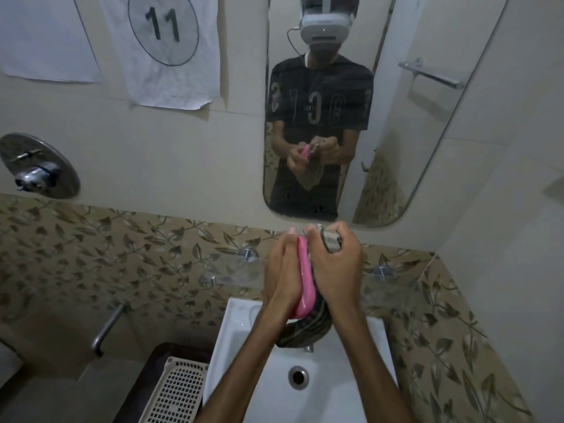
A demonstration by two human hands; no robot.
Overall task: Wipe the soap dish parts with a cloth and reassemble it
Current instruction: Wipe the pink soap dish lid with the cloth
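Hands work above the white sink [232,325]: left hand [282,271], fingers pressed together, holds the pink soap dish part [305,279] on edge. Right hand [337,270] curls round the striped cloth [308,328], pressing it against the part; cloth tail hangs toward the sink.

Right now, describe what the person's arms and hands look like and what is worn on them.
Both forearms are bare up to the frame's bottom edge: no sleeves, gloves, watch or rings visible on the left hand or right hand. The wall mirror reflects a short-sleeved black T-shirt with pale lettering.
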